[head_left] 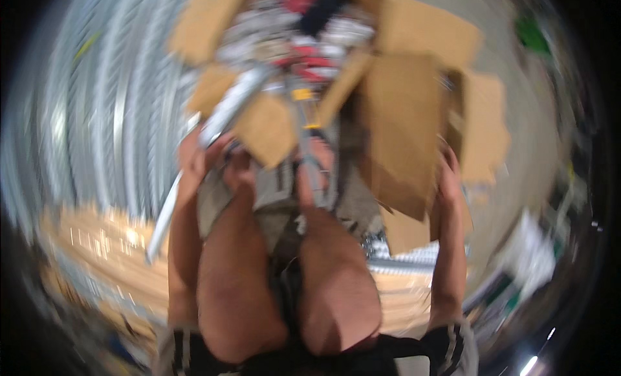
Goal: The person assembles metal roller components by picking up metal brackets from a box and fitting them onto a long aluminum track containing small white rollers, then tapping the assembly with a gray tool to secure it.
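Observation:
My left hand (198, 151) is closed around a long silver metal strip (237, 105). The strip slants up to the right over an open carton's flap, and a silver length also shows below the hand. At the right, a tilted brown cardboard box (404, 127) stands with its flaps open. My right hand (447, 172) grips its right side, the fingers partly hidden at the edge. Ahead is another open cardboard carton (206, 23) full of mixed white, red and dark items (301, 36), too blurred to name.
Rows of ridged silver metal lengths (107, 117) lie at the left. My feet (317, 162) are between the cartons, near a grey tool-like thing with yellow parts (302, 94). Wooden boards (103, 256) lie at lower left. A white bundle (527, 253) sits far right.

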### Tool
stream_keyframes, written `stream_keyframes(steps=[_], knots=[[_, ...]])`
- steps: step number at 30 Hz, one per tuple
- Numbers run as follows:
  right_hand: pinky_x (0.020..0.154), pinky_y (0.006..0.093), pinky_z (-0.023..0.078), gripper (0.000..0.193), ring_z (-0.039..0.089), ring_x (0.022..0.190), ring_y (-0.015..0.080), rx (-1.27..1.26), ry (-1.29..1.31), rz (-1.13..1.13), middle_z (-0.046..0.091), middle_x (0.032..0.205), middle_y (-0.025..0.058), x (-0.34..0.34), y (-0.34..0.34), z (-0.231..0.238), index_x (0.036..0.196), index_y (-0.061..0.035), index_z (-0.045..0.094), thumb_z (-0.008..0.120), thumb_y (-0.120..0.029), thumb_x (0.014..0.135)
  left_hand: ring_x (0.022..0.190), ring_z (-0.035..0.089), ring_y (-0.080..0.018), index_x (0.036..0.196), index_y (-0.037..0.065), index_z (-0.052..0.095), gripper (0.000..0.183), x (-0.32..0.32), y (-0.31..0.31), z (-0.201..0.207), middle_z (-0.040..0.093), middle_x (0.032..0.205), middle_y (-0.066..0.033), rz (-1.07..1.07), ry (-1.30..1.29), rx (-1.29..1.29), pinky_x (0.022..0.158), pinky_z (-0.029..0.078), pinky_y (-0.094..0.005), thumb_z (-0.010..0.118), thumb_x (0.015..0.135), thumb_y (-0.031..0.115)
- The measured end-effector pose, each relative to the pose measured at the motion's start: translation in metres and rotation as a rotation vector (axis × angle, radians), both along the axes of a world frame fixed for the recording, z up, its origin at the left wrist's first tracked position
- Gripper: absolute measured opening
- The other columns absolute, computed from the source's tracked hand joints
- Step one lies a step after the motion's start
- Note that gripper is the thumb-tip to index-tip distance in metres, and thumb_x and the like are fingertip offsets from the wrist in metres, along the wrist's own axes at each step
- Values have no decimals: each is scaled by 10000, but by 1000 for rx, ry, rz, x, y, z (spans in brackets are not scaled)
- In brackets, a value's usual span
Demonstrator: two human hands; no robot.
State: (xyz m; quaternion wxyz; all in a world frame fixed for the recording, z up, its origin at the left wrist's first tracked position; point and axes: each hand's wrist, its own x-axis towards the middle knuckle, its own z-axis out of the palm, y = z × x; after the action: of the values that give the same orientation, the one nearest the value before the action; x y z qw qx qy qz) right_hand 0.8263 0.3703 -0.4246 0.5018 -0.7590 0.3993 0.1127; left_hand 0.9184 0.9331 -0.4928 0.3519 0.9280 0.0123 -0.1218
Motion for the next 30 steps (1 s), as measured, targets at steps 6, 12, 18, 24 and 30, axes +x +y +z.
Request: stream_keyframes(steps=[6, 12, 18, 24, 30], knots=[[768, 276, 499, 266, 589, 861, 117, -850, -488, -210, 658, 1014, 77, -60, -32, 107, 1158, 18, 609, 607, -196, 1000, 864, 677, -371, 1088, 16, 674, 563, -5, -51, 10, 709, 939, -196, 73, -38, 306, 765, 512, -424, 789, 800, 485], [789, 480, 482, 282, 612, 898, 413, -1017, 189, -538, 635, 1035, 261, -298, -108, 2, 1024, 40, 617, 601, -225, 933, 907, 673, -393, 1165, -24, 641, 606, -34, -68, -6, 716, 994, -217, -13, 3, 262, 793, 515, -424, 750, 848, 480], [863, 444, 494, 387, 612, 949, 374, -865, -18, -606, 594, 1075, 214, -222, -48, -68, 1136, 33, 596, 658, -267, 899, 925, 672, -335, 1236, -63, 565, 623, -21, -37, 6, 707, 1029, -215, -127, 39, 128, 837, 503, -401, 734, 885, 423], [917, 455, 471, 420, 591, 1045, 387, -976, -212, -317, 609, 1118, 218, -150, -116, -13, 1139, 24, 593, 679, -298, 883, 958, 673, -319, 1267, -77, 533, 641, -12, -25, -6, 690, 1069, -236, -119, 132, 82, 853, 505, -394, 749, 881, 388], [882, 466, 494, 428, 623, 1017, 423, -775, 124, -327, 665, 1042, 254, -141, -131, -11, 1111, 16, 627, 674, -348, 891, 983, 676, -360, 1276, -71, 534, 637, -8, -22, -8, 692, 1083, -239, -127, 66, 194, 862, 507, -410, 759, 870, 365]])
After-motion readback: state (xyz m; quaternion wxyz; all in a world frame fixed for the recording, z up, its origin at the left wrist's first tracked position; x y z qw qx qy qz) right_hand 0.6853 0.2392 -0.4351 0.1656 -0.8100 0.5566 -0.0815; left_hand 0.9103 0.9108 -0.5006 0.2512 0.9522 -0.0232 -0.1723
